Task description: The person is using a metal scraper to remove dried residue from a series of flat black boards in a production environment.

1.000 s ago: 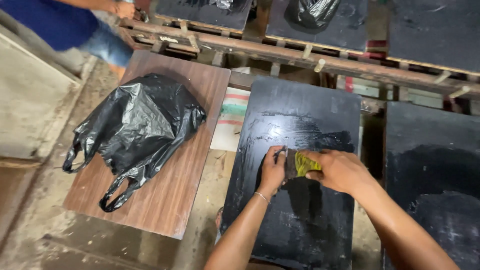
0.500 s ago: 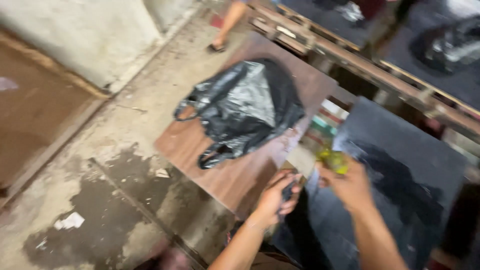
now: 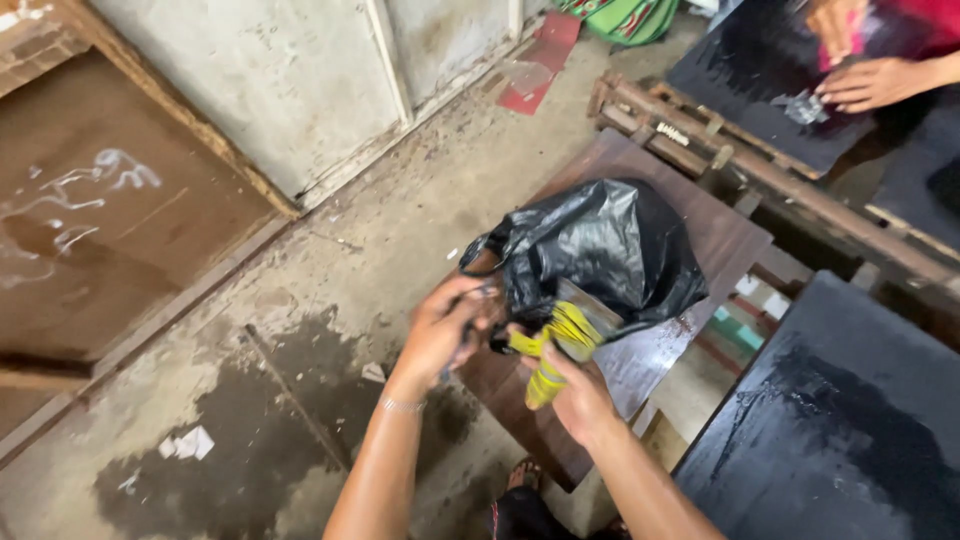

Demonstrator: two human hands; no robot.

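I am holding a yellow cloth (image 3: 556, 352) in my right hand (image 3: 578, 402), fingers closed around its lower part, so that its bunched top is pressing against the black bag (image 3: 600, 245). My left hand (image 3: 440, 330) is curled shut at the bag's near edge, pinching the black handle (image 3: 478, 300) there; the fingers are blurred, so I cannot tell exactly how much of the plastic they are taking. The bag is sitting on a brown board (image 3: 690, 340), slumped and glossy, with its mouth turned towards me and my two hands close together just in front of it. To my right a black slab (image 3: 840, 430) is lying, wet and shiny. Beyond the board a wooden rail (image 3: 760, 170) is running across, and past it another person's hands (image 3: 870, 85) are resting on another dark slab. Below me the concrete floor (image 3: 300, 330) is showing damp patches and scraps of paper (image 3: 188, 445), and my foot is just showing under the board's near corner.
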